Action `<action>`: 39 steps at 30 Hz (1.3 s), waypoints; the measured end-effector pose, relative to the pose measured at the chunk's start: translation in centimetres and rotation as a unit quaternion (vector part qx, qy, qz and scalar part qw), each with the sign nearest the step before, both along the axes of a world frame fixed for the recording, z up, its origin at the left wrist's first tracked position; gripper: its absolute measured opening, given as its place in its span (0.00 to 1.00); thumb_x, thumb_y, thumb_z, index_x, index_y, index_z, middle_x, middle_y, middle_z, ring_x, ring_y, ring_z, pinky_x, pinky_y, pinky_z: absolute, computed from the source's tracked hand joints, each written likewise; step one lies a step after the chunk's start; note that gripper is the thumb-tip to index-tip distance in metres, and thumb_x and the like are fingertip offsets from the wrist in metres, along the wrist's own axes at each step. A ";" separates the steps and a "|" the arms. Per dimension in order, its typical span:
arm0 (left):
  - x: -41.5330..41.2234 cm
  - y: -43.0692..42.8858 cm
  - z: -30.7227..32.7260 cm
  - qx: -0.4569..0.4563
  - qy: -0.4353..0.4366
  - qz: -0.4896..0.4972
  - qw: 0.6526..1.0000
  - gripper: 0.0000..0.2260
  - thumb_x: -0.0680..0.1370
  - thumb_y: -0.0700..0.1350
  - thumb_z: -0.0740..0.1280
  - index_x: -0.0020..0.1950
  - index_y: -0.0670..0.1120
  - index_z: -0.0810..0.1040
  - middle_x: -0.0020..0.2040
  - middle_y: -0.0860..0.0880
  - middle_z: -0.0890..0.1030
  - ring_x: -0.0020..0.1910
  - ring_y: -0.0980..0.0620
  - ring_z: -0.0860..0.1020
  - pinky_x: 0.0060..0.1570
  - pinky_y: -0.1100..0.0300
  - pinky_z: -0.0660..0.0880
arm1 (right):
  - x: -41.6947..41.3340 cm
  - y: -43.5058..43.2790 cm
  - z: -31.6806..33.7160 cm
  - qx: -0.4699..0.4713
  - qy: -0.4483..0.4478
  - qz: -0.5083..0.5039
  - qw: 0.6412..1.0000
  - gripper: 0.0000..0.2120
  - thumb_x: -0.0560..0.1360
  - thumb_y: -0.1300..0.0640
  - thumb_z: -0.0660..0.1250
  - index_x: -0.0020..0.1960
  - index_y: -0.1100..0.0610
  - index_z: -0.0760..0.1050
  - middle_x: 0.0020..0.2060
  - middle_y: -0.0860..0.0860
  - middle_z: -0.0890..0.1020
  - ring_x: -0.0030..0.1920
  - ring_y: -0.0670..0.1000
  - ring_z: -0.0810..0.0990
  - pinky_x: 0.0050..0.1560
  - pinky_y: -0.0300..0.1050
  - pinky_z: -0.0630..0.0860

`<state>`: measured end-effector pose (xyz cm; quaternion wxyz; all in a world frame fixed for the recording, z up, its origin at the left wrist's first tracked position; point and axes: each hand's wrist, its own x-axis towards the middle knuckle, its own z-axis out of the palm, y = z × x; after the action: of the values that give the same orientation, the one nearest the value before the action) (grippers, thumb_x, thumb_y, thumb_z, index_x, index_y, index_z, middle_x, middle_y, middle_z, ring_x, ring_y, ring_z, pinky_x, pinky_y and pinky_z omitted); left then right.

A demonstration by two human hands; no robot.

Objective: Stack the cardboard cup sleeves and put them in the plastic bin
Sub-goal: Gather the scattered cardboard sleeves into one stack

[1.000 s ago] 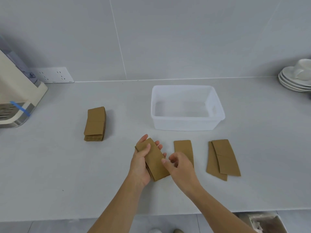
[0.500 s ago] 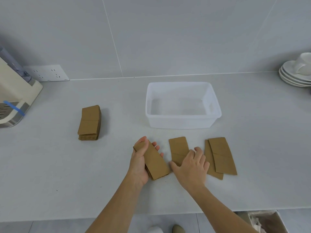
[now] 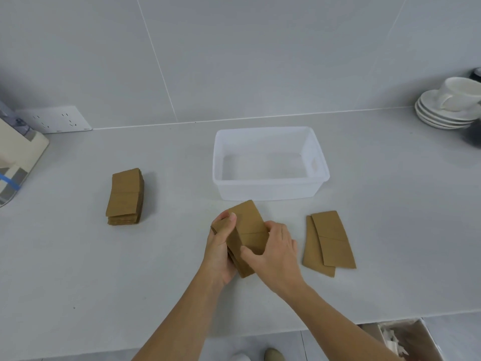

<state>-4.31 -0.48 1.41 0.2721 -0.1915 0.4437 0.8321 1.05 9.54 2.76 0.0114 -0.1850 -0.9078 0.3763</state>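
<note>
My left hand (image 3: 221,252) grips a small stack of brown cardboard cup sleeves (image 3: 235,250) from the left side, just in front of the bin. My right hand (image 3: 277,254) holds one more sleeve (image 3: 250,227) pressed on top of that stack. Two loose sleeves (image 3: 329,241) lie overlapping on the counter to the right of my hands. A taller finished pile of sleeves (image 3: 125,196) sits at the left. The translucent white plastic bin (image 3: 270,190) stands behind my hands with nothing inside.
White saucers with a cup (image 3: 450,108) are stacked at the far right by the wall. A cream appliance (image 3: 18,155) stands at the left edge beside a wall socket (image 3: 56,119). A cardboard box (image 3: 406,340) sits below the counter's front edge.
My right hand has picked the single sleeve off the counter and brought it left onto the stack in my left hand. The view has shifted slightly.
</note>
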 end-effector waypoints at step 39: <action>-0.1 5.7 -0.1 0.048 -0.006 -0.041 0.998 0.12 0.77 0.38 0.63 0.60 0.48 0.75 0.51 0.41 0.81 0.47 0.45 0.81 0.38 0.49 0.81 | 2.2 8.4 -3.3 0.159 -0.129 -0.184 0.961 0.36 0.70 0.38 0.63 0.67 0.59 0.58 0.73 0.58 0.59 0.74 0.58 0.54 0.70 0.53 0.54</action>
<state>-4.40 5.22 1.27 0.3174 -0.1652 0.4094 0.8393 3.26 17.96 -0.55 -0.0072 -0.3916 -0.9000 0.1911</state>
